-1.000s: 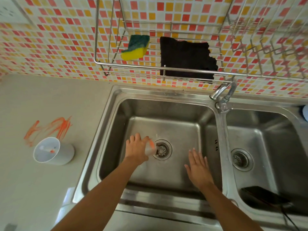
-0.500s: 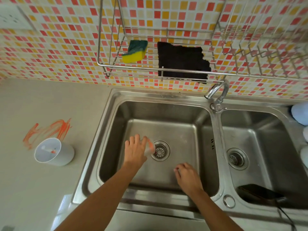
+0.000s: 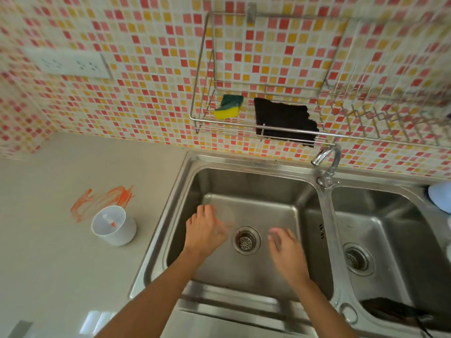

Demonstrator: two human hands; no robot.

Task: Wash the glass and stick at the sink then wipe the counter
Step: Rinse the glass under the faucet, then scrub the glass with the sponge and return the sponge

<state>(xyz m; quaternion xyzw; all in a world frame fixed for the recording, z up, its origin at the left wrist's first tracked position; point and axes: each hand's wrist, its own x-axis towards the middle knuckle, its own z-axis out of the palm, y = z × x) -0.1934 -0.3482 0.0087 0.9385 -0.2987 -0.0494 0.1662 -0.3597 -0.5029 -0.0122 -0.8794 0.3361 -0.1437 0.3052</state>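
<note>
Right hand (image 3: 288, 254) now uncurled, left grip (image 3: 203, 232) around glass (image 3: 225, 217); orange-smeared counter (image 3: 48, 252), 2-basin sink (image 3: 327, 215).

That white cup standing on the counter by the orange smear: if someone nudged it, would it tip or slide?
The white cup looks like thin plastic, so it is probably light and would slide easily on the smooth counter. It stands upright, wider at the rim than the base, so a high push might tip it.

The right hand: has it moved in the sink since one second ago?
Yes. The right hand was well right of the left basin's drain with fingers spread flat; now it lies closer to the drain, fingers relaxed, holding nothing.
</note>
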